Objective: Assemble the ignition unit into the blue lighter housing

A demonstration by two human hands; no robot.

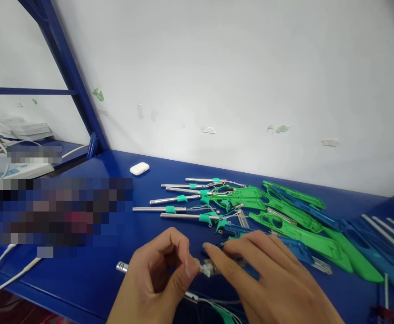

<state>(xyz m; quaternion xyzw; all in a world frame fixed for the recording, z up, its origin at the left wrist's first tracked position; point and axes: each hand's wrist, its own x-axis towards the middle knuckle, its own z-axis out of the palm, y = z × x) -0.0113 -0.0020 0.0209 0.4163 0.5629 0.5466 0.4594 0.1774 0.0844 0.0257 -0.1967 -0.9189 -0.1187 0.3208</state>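
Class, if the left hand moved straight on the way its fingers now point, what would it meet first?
The left hand would probably meet the small translucent part first, ahead of the right hand; the exact depth is unclear.

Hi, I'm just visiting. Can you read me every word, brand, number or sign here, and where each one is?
None can be read.
Silver tubes: dark end marks, no legible letters.
White case: no visible lettering.
White strip: too blurred to tell.
Pixelated patches: any text is hidden.
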